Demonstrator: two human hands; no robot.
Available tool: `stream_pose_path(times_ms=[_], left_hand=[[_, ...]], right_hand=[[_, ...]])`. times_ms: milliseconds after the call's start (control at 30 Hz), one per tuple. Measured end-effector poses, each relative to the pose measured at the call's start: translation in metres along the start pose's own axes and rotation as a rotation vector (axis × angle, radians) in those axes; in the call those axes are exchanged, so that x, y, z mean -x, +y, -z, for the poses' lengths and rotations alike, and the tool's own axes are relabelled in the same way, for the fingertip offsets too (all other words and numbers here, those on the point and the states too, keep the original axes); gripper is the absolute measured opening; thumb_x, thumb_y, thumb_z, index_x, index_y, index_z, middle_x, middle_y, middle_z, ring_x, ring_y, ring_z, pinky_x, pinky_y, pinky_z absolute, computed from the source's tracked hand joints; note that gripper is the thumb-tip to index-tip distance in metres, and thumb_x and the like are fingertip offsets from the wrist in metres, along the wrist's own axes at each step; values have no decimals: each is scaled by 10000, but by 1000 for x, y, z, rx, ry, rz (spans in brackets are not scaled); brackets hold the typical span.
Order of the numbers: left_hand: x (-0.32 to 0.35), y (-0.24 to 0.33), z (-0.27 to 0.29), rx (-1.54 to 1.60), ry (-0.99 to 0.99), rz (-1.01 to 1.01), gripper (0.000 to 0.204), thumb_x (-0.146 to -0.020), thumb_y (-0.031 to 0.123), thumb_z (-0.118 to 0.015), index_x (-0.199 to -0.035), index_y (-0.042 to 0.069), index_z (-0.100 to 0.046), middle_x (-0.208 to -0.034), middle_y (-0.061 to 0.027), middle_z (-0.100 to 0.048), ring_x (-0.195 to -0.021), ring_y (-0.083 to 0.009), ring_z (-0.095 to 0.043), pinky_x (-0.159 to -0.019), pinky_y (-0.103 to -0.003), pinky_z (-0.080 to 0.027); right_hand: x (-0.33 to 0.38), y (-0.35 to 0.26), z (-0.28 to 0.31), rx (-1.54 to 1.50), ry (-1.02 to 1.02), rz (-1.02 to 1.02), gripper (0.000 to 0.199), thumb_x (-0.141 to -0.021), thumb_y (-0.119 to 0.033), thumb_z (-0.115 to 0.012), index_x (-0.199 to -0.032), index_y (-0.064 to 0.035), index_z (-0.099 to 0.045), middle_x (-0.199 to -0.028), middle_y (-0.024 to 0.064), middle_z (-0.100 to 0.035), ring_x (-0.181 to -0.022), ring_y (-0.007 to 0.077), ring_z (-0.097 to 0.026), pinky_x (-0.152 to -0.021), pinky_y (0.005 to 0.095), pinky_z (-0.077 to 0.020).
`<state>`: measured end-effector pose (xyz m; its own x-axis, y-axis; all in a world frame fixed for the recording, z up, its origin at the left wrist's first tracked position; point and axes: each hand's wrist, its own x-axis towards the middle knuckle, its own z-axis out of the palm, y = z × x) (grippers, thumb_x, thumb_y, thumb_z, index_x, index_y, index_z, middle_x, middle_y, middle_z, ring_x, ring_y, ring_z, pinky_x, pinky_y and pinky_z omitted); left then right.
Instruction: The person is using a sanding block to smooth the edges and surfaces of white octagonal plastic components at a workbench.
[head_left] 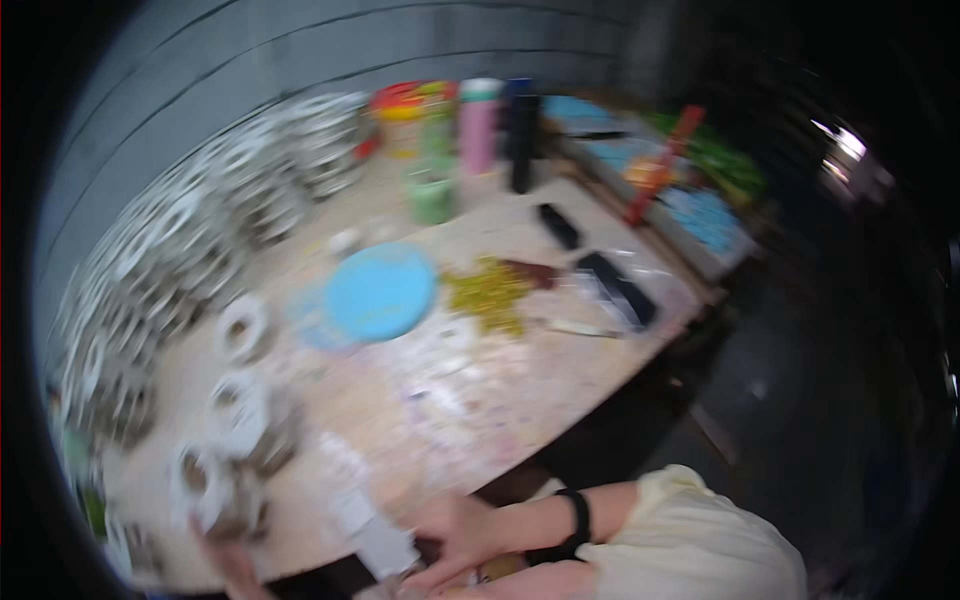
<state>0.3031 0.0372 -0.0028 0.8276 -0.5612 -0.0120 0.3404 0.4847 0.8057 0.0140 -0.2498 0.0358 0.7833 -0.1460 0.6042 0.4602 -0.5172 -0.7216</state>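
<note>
The view is smeared by motion. My left hand (235, 568) shows in part at the lower left, a finger stretched toward a short stack of white rings (203, 478) at the table's near edge. Whether it touches them is unclear. From the lower right comes my right arm with a black wristband. My right hand (458, 528) is closed at the near edge, its fingers curled beside a white strip (382, 545). What lies in its grip is too blurred to make out. Another stack of white rings (238, 408) stands just beyond the first.
Tall stacks of white rings (185, 235) line the wall side. On the table (480, 420) lie a blue disc (380, 290), a yellow-green pile (488, 292) and dark objects (615, 285). A green cup (431, 190) and pink bottle (479, 125) stand behind; a tray (640, 160) is at right.
</note>
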Motion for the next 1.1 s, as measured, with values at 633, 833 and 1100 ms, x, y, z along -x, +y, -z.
stream_pose_path(times_ms=[633, 833, 1100], left_hand=[[17, 95, 70, -1739, 1056, -2, 823, -788, 415, -591, -1365, -40, -220, -1457, -211, -120, -1344, -381, -113, -1090, -457, -139], [-2, 99, 69, -1801, 713, 570, 778, -750, 386, -640, -1357, 29, -310, -1396, -185, -324, -1302, -329, -291, -1055, -447, -270], [9, 102, 64, -1639, 1113, 264, 778, -709, 297, -655, -1352, 26, -310, -1486, -134, -62, -1313, -320, -266, -1042, -419, -292]], right_hand=[[74, 79, -4, -412, 180, -342, 831, -681, -185, -763, -1307, 70, -280, -1261, 190, -419, -1090, 245, -449, -872, 371, -411], [105, 153, 12, -232, 219, -323, 906, -656, -431, -786, -1240, 108, -352, -1127, 216, -511, -935, 274, -520, -782, 389, -452], [96, 140, -1, -360, 82, -241, 930, -661, -311, -798, -1330, 36, -253, -1246, 185, -426, -1083, 250, -443, -876, 377, -402]])
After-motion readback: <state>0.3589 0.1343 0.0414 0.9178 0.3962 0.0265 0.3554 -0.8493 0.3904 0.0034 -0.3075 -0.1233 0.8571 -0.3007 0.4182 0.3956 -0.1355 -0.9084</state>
